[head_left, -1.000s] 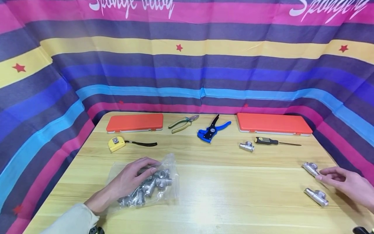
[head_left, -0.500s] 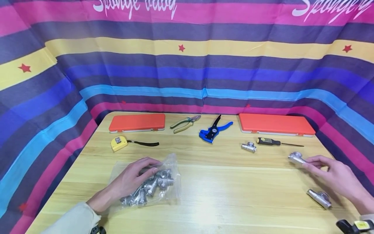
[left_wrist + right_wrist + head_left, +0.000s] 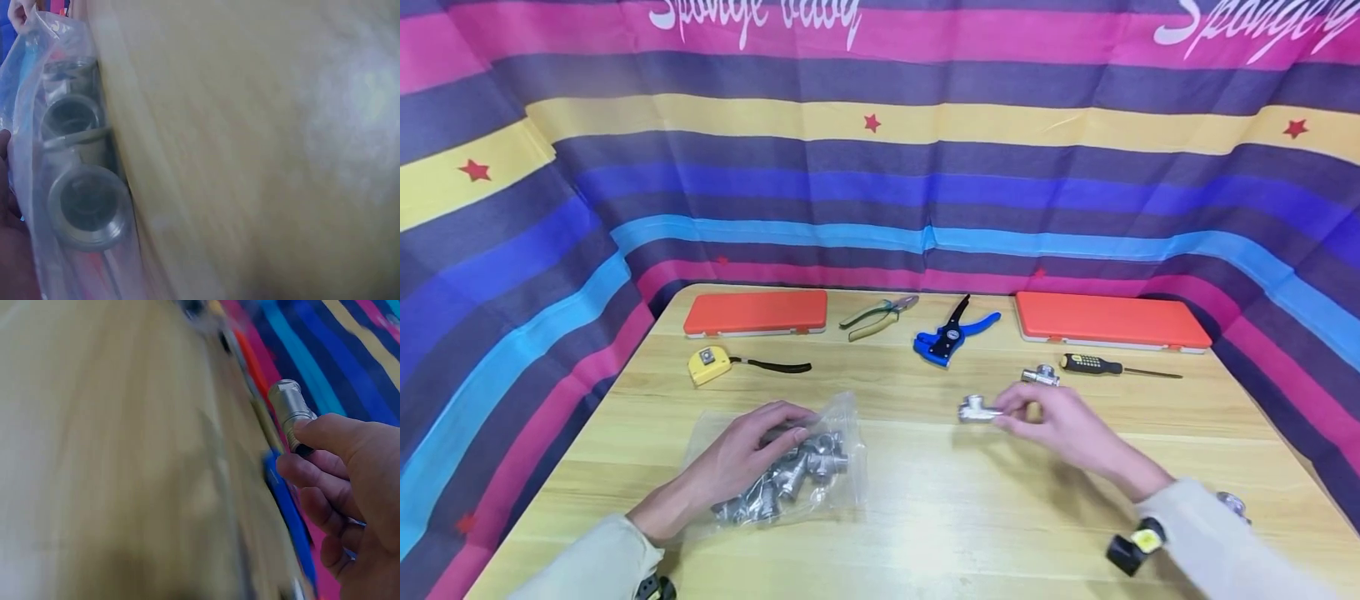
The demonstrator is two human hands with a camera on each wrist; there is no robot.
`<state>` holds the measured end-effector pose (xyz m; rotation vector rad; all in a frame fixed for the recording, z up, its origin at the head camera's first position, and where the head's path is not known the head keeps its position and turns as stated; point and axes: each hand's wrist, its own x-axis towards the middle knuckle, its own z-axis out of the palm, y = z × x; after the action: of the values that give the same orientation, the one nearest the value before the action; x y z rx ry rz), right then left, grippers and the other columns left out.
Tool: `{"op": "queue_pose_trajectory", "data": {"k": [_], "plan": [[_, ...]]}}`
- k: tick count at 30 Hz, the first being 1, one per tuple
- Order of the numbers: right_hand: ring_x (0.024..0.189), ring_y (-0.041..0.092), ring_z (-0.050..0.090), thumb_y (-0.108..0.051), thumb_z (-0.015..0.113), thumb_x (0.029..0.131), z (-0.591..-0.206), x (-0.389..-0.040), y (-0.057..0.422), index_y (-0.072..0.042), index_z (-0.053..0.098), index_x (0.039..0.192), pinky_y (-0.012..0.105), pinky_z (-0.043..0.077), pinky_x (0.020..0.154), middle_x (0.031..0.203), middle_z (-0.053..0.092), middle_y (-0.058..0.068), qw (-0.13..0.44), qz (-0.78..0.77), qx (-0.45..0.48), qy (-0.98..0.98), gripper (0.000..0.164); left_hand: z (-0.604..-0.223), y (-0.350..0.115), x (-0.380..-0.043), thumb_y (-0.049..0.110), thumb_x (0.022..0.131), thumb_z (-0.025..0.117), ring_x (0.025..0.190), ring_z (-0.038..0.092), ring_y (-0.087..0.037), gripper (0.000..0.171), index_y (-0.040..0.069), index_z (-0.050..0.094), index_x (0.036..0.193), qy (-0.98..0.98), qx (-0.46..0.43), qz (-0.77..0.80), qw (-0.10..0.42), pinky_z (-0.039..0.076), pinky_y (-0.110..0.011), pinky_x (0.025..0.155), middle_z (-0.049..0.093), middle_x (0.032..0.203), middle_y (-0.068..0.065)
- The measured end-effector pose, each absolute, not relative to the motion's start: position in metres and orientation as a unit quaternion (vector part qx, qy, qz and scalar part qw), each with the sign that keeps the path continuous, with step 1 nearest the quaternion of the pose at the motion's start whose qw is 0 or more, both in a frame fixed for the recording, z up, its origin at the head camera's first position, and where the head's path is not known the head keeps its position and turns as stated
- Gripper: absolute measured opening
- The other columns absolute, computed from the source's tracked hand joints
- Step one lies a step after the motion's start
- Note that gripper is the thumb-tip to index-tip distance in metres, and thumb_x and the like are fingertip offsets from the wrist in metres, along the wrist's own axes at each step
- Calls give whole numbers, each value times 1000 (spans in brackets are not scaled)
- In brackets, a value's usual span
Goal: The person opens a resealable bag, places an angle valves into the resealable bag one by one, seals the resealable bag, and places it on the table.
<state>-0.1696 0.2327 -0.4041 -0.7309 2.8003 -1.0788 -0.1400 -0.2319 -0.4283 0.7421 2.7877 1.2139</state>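
A clear plastic bag (image 3: 854, 492) holding several shiny metal pipe fittings lies on the left of the wooden table. My left hand (image 3: 748, 450) lies over the bag's upper side, its thumb and curled fingers gripping the plastic. Right of centre, my right hand (image 3: 1060, 421) pinches a T-shaped metal pipe fitting (image 3: 974, 409) between thumb and fingers, above the table. In the right wrist view the fitting (image 3: 289, 406) points away from the fingertips. Another fitting (image 3: 1041, 375) lies just behind the right hand. One more fitting (image 3: 1232, 503) is partly hidden by the right sleeve.
Along the back lie two orange-lidded cases (image 3: 756, 312), pliers (image 3: 883, 317) and a blue wire stripper (image 3: 951, 333). A yellow tape measure (image 3: 709, 364) with a black strap is at the left, a screwdriver (image 3: 1093, 364) at the right. A striped cloth (image 3: 865, 192) surrounds the table.
My right hand has picked up a fitting from the right side of the table and carried it left towards the middle. The left hand stays at the bag. The head view has shifted slightly.
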Motion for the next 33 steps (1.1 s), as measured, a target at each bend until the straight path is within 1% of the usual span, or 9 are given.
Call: {"op": "queue_pose_trajectory", "data": {"k": [4,7,9,15,18,22,26,29,33], "plan": [[85,4,65,-21,82,98,-415,-173,178,-17,79,115,23,59,75,98,75,-11,79,-379,-289,876,18,-428,-231,-140,30,113,62,118,71,-8,24,26,73,134,890,234,392,11,63,-35,103,74,127,13],[86,2,66,-18,82,98,-423,-172,138,-16,78,114,23,61,78,98,75,-11,102,-389,-321,857,17,-428,-232,-140,30,113,62,117,71,-7,23,26,73,134,888,234,396,13,63,-34,102,74,127,13],[85,0,66,-20,82,98,-428,-170,115,-16,78,113,22,62,78,97,75,-11,117,-398,-334,846,16,-428,-232,-139,29,113,62,116,72,-7,23,26,73,133,888,235,396,11,63,-34,102,75,127,13],[83,-4,65,-25,83,99,-433,-163,68,-18,80,111,19,60,81,94,75,-15,149,-405,-348,832,14,-427,-231,-139,28,113,63,116,71,-6,22,26,74,132,891,236,389,2,63,-34,101,74,124,14],[79,-3,60,-27,82,100,-431,-160,60,-18,82,117,18,56,76,89,72,-15,157,-399,-350,833,19,-426,-231,-139,28,112,64,116,70,-5,22,26,74,132,891,238,386,-1,63,-34,101,74,123,15],[83,-2,61,-27,80,101,-428,-160,70,-18,79,130,20,57,76,98,75,-14,158,-394,-357,832,30,-427,-230,-140,27,112,65,118,70,-6,22,26,74,132,893,243,380,-7,63,-37,102,75,123,16],[90,1,67,-24,77,103,-425,-167,103,-12,77,132,23,62,78,113,80,-5,118,-416,-346,833,31,-428,-229,-140,27,112,64,120,70,-7,21,28,74,131,894,244,376,-7,62,-39,105,74,124,16],[88,5,67,-24,76,103,-420,-175,145,-9,76,130,24,61,73,112,80,-1,76,-417,-307,852,30,-428,-230,-141,28,112,64,121,69,-8,21,28,74,131,894,244,377,-3,61,-40,106,74,126,17],[86,11,64,-27,77,103,-411,-186,209,-10,76,129,24,57,70,104,76,-3,30,-386,-221,895,31,-429,-232,-141,29,112,64,122,69,-8,22,31,74,131,895,239,377,-1,61,-39,106,74,127,18]]}}
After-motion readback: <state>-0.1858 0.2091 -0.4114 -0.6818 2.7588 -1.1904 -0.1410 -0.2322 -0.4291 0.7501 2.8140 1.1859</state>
